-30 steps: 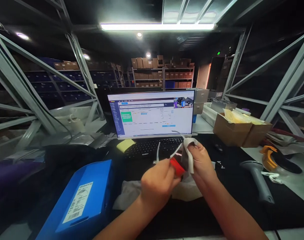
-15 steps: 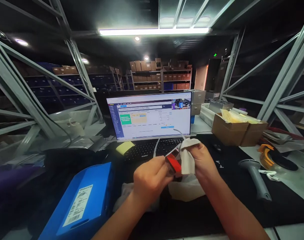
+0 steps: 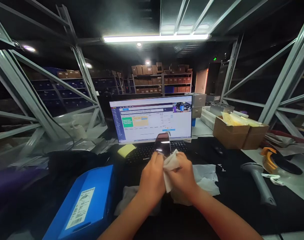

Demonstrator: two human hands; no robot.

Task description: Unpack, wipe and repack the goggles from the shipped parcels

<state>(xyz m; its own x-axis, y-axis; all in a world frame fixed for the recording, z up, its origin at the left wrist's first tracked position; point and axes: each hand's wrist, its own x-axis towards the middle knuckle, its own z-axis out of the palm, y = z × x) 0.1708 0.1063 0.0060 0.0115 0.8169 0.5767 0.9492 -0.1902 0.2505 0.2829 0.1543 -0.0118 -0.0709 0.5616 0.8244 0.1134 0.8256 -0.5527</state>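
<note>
My left hand (image 3: 152, 175) is closed around the lower end of a glossy dark item (image 3: 163, 144) with a rounded top and a pale edge; its kind is unclear. It stands upright in front of the monitor. My right hand (image 3: 183, 171) grips a crumpled white cloth (image 3: 170, 162), bunched against the lower part of that item, beside my left fingers. Both sets of fingertips are partly hidden by the cloth. Below and behind my right hand, thin whitish wrapping (image 3: 207, 176) lies on the black mat. Greyish crumpled wrapping (image 3: 128, 198) lies left of my left forearm.
A blue box (image 3: 79, 200) with a white label stands at front left. Ahead are a monitor (image 3: 147, 121), a keyboard (image 3: 137, 156) and yellow notes (image 3: 126, 150). To the right lie a mouse (image 3: 219, 150), a grey scanner (image 3: 259, 183), a tape dispenser (image 3: 279, 163) and cardboard boxes (image 3: 229, 133).
The item has turned upright, so its glossy dark face shows; its red part is out of sight. My right hand and the cloth have moved left and lower, against my left hand.
</note>
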